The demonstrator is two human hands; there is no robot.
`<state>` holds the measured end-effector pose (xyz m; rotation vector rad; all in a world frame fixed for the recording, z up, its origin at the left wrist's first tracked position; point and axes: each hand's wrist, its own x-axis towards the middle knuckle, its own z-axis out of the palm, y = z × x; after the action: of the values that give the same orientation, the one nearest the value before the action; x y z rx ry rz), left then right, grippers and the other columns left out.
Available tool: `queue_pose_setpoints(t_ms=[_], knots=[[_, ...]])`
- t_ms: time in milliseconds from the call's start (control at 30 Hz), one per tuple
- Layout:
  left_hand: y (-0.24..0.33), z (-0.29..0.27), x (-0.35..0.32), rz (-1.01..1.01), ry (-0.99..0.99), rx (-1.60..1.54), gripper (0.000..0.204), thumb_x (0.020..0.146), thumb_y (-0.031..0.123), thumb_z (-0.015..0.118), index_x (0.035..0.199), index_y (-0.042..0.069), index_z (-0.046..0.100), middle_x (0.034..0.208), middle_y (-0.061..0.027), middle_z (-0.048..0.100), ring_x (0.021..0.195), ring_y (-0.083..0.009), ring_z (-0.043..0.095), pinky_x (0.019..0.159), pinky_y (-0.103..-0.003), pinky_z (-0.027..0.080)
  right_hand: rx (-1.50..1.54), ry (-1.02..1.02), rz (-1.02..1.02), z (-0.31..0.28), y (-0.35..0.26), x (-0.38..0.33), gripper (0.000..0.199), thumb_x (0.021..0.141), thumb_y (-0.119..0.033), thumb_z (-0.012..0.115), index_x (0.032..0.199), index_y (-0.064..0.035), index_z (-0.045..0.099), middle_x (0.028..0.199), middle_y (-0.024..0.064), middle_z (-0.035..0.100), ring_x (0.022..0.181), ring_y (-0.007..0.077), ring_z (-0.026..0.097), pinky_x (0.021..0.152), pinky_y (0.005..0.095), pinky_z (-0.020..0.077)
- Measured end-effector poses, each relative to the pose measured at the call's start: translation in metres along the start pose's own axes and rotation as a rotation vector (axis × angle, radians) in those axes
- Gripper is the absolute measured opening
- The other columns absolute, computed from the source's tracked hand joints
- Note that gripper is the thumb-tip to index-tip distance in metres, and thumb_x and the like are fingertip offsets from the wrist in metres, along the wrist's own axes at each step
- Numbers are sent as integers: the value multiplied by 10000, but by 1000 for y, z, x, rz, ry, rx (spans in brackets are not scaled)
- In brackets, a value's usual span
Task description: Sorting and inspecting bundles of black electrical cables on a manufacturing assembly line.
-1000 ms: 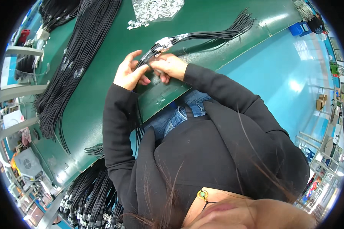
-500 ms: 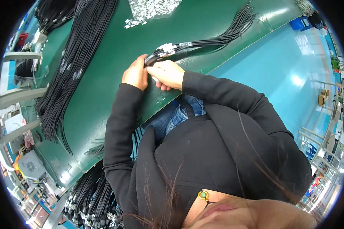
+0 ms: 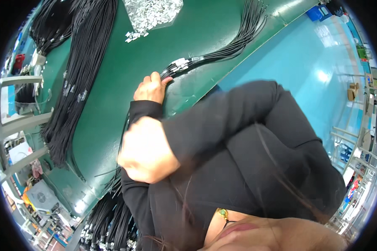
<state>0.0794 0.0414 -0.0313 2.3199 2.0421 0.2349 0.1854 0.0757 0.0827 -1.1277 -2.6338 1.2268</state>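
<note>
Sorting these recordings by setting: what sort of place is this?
Probably a cable-assembly factory bench: long bundles of black cables lie on a green work table, beside a heap of small silver metal parts, with a glossy blue floor.

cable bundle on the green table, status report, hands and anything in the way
Left hand gripping cable bundle near its tagged ends. Right hand raised close to the camera, blurred, grip unclear. Heap of small silver parts lies apart; nothing blocking.
</note>
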Motion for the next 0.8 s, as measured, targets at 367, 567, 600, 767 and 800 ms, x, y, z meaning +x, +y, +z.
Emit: queue_pose_setpoints(t_ms=[367,567,600,767,800], knots=[[-18,-14,18,-6,-75,-356,424,911,455,420,840,55,541,691,-158,602,633,-352,588,589,-433,444,-656,528,-271,-24,109,119,403,812,-469,541,980,-117,642,803,145,599,816,292,634,652,400,521],[-47,-8,34,-317,-362,-723,449,895,499,434,890,71,571,674,-153,599,620,-335,592,560,-432,440,-392,233,-254,-61,129,34,461,836,-476,531,1013,-52,567,856,154,567,824,339,580,710,427,472],[-49,-12,33,-354,-441,-776,444,887,499,453,897,72,575,672,-152,600,619,-328,595,557,-426,444,-455,168,-267,-64,139,17,436,832,-457,547,977,-46,561,862,153,569,827,334,571,710,429,463],[-9,-22,21,-33,20,-267,411,806,470,596,872,65,571,707,-149,609,637,-320,607,565,-397,478,-380,-43,-374,-61,176,-7,313,797,-308,637,887,-35,513,710,185,552,670,359,539,618,437,430],[-5,-24,25,0,52,-278,408,801,468,601,856,66,566,718,-144,611,641,-329,605,569,-405,480,-340,-44,-377,-65,178,-10,300,797,-287,637,879,-30,504,671,190,538,652,369,536,602,437,421]])
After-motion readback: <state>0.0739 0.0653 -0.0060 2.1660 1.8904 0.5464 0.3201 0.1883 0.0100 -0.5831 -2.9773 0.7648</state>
